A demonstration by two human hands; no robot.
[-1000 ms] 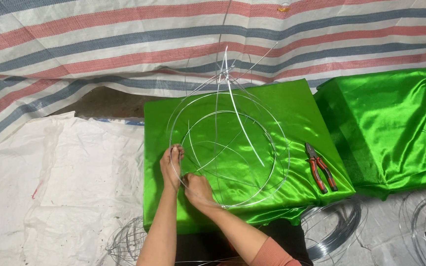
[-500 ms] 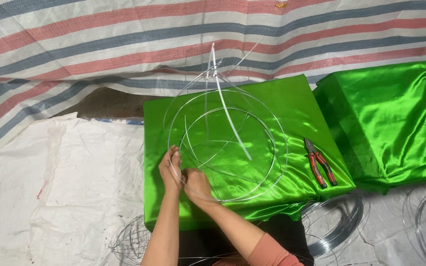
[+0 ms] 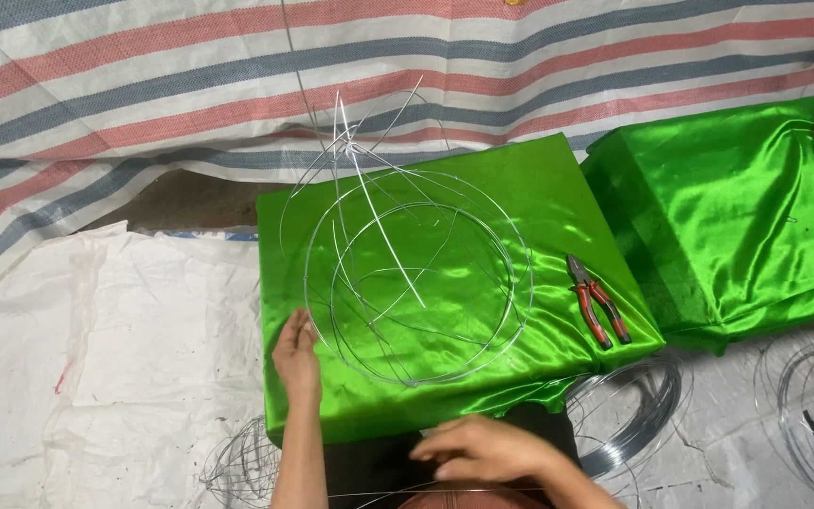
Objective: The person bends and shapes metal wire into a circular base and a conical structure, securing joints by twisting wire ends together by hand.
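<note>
Your left hand [image 3: 296,353] grips the lower-left rim of the wire frame [image 3: 416,273], which lies mid-frame on the green cloth-covered block [image 3: 539,188]; your right hand [image 3: 482,451], bottom centre, is blurred, fingers extended and loose, holding nothing I can make out. Red-handled pliers [image 3: 597,300] lie right of the frame; a wire coil [image 3: 638,410] sits lower right.

No packages, labels, signs or screens anywhere in view.

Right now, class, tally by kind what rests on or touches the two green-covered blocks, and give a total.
Green-covered blocks: 2
Wire frame: 1
Red-handled pliers: 1
Left hand touching the frame: 1
Total: 5
</note>
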